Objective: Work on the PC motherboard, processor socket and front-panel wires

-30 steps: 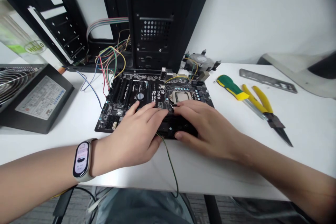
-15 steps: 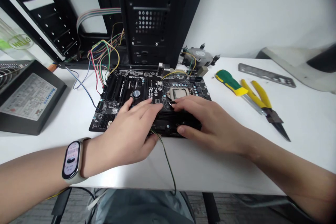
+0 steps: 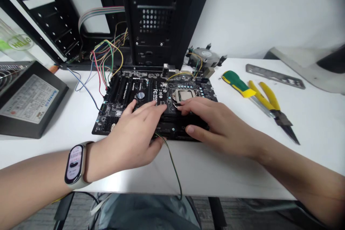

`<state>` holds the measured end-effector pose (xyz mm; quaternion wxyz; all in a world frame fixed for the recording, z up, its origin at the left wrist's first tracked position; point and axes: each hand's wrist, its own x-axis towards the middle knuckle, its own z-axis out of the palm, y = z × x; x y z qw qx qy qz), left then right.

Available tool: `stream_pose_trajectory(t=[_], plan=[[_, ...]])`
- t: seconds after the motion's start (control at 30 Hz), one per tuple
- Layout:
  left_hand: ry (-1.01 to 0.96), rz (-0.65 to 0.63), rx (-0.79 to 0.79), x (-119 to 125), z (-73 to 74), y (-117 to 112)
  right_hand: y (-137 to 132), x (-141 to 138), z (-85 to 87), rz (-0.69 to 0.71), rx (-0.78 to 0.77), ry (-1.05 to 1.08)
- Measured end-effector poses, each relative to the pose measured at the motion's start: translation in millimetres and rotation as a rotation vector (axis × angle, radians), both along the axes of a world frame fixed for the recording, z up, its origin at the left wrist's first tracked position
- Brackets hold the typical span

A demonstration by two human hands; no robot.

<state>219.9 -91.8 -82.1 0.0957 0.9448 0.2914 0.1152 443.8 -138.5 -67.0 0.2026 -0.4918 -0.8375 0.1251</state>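
Note:
My left hand [image 3: 134, 125] and my right hand [image 3: 212, 122] both lie on the near part of a black motherboard [image 3: 129, 90]. Between them runs a dark strip, probably memory slots, mostly hidden under my palms. My right fingertips reach a small metal lever [image 3: 176, 105] beside the CPU in its socket [image 3: 184, 95]. A thin dark wire [image 3: 172, 165] comes from under my left hand and drops over the table edge. Coloured wires [image 3: 104, 61] reach the board's far left side. A smartwatch [image 3: 74, 163] sits on my left wrist.
A black PC case [image 3: 153, 18] stands behind the board. A power supply [image 3: 29, 99] lies left. To the right are a CPU cooler [image 3: 203, 57], a green-and-yellow screwdriver [image 3: 237, 84], yellow-handled pliers [image 3: 272, 107] and a metal I/O shield [image 3: 275, 76].
The view has shifted slightly, so the board and tools sit a little higher and further left in the picture. Both hands stay on the board in nearly the same pose.

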Motion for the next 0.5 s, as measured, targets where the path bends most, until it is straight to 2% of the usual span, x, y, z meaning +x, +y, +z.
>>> stream_pose_trajectory(t=[0.2, 0.5], plan=[[0.021, -0.025, 0.049, -0.1, -1.6, -1.3, 0.4, -7.4, -5.9, -0.015, 0.029, -0.039], [0.003, 0.008, 0.058, -0.1, -1.3, -4.1, 6.4, -3.5, -9.0, 0.008, 0.034, 0.101]])
